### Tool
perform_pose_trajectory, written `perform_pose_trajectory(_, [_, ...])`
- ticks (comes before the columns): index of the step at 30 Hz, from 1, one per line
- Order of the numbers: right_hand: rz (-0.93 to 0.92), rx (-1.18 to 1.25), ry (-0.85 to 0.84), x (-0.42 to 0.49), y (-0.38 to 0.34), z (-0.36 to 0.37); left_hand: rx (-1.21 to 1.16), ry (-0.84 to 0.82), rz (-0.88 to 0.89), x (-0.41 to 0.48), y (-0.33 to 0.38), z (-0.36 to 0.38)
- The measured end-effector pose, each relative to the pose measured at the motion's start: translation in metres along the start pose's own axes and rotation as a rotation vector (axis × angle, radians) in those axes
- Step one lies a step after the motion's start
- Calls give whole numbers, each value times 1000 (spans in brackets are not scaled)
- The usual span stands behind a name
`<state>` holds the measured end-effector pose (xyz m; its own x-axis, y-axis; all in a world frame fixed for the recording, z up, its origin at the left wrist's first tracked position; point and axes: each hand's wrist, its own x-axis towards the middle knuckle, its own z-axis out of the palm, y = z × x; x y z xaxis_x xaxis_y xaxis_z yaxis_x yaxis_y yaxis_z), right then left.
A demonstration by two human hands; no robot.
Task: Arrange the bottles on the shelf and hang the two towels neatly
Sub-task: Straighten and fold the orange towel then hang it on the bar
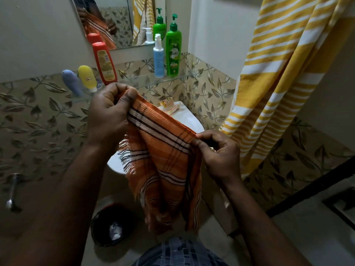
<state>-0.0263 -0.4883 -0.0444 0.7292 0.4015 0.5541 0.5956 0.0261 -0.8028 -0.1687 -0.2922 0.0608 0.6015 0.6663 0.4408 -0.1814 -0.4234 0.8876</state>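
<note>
My left hand [109, 114] grips one top corner of an orange checked towel [169, 166] and my right hand [217, 152] pinches the other end of its top edge. The towel hangs folded between them over the sink. A yellow and white striped towel [278, 77] hangs at the right. On the glass shelf [138, 81] stand a green pump bottle [173, 48], a pale blue pump bottle [158, 58], a red bottle [104, 63], a yellow tube [87, 77] and a lavender tube [72, 82].
A white sink [189, 117] sits under the shelf, with small packets [169, 106] on its rim. A mirror [119, 20] hangs above. A dark bin [113, 225] stands on the floor. A metal tap [12, 191] sticks out at the left. Leaf-patterned tiles cover the walls.
</note>
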Motion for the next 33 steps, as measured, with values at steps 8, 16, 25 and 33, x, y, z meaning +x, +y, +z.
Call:
perform_pose_trajectory(8, [171,147,-84,-3,-1,0,70,35,59,-2,-4,-7])
perform_pose_trajectory(16, [239,99,-121,5,3,-2,492,91,254,0,-17,-7])
perform_pose_trajectory(25, [259,-81,28,2,12,-3,682,-244,341,-11,-44,1])
perform_pose_trajectory(33, [90,-370,37,4,13,-12,684,-472,364,-14,-53,-6])
